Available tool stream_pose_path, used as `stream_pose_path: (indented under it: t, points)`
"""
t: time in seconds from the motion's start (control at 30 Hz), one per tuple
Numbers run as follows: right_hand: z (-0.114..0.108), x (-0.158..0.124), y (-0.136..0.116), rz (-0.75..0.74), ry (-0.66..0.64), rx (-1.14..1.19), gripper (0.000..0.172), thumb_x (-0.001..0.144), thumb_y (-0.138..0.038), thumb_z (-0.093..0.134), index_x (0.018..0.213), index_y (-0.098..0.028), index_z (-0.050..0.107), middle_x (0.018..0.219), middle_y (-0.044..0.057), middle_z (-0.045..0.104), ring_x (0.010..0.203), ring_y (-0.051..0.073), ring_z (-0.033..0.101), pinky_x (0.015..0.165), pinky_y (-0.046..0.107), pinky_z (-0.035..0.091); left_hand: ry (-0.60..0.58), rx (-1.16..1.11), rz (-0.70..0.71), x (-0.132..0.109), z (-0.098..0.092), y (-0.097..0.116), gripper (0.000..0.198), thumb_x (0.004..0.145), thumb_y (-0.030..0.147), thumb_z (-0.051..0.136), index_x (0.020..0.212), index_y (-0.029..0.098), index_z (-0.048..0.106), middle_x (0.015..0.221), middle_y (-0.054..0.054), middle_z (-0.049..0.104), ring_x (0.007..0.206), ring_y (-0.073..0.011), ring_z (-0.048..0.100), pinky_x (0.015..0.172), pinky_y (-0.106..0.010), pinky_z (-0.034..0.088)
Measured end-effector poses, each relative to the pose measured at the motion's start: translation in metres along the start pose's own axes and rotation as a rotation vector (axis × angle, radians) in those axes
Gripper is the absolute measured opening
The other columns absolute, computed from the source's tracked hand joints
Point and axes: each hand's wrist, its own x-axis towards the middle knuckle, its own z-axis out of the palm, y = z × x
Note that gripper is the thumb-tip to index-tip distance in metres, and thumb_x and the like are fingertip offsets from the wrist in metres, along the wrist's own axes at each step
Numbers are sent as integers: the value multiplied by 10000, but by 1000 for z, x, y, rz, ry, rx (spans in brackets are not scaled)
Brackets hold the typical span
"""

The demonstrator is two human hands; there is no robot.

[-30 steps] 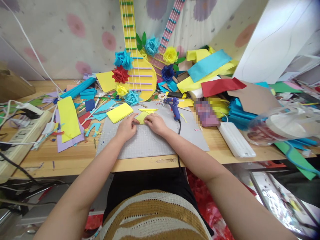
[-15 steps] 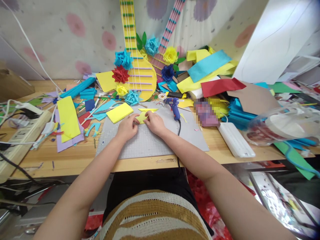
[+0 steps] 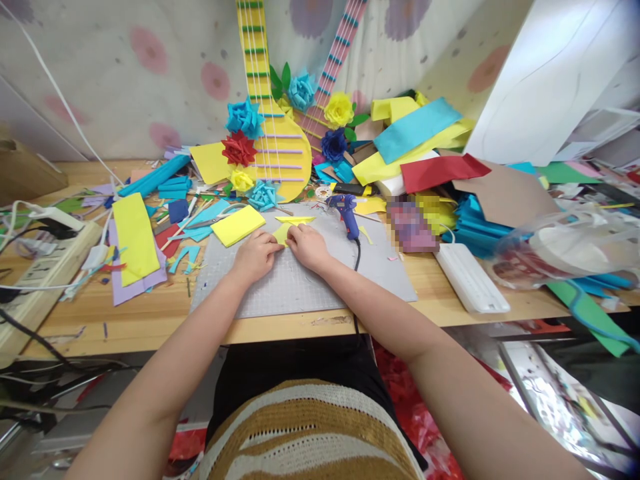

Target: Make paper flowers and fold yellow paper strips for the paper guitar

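One wooden table (image 3: 170,333) carries a grey cutting mat (image 3: 300,290), with coloured paper scraps (image 3: 186,259) to its left; a patterned curtain (image 3: 175,60) hangs behind. The small yellow paper piece (image 3: 281,234) lies on the mat, left of the blue glue gun (image 3: 344,212). Left hand (image 3: 255,255) and right hand (image 3: 307,247) each grip its near part with bent fingers. Against half a second ago, the left fingers are nearer the right hand.

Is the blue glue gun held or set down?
Set down: the glue gun rests on the grey mat; the left hand and right hand are at the small yellow paper.
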Motion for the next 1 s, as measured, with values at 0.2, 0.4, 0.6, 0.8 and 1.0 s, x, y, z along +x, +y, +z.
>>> stream_pose_path:
  t: [0.2,0.4,0.6,0.8,1.0]
  points:
    - [-1,-3,-2,-42,-16,-55,210,875,-307,474,988,-159,573,968,114,583,901,230,517,756,329,387,-26,-18,-9,1,0,-3,377,773,110,430,948,261,728,917,-75,644,985,-233,502,899,-449,459]
    - [-2,-5,1,-49,-23,-50,244,894,-160,356,1026,-160,560,997,121,559,917,224,492,771,328,390,-8,-57,-3,1,0,-5,365,769,85,445,896,265,736,901,-64,642,981,-226,499,932,-441,442]
    - [-5,-8,3,-32,-13,-27,270,881,-112,331,1021,-159,557,997,123,544,929,225,477,779,327,395,16,-44,-4,0,-1,-4,354,718,76,470,884,244,734,969,-57,635,993,-230,489,925,-429,441]
    - [-5,-8,3,-23,-14,24,280,850,-90,336,1000,-165,560,1006,115,554,940,221,482,786,324,395,101,-84,-110,3,0,-1,431,649,45,439,991,177,668,1072,-78,623,1053,-222,523,964,-401,424]
    - [-12,-13,3,-100,33,86,247,776,-157,446,1002,-164,547,994,93,604,946,225,479,816,332,387,30,-99,-129,4,-3,0,598,627,21,400,1203,153,495,1232,-78,579,1153,-204,515,1029,-380,376]
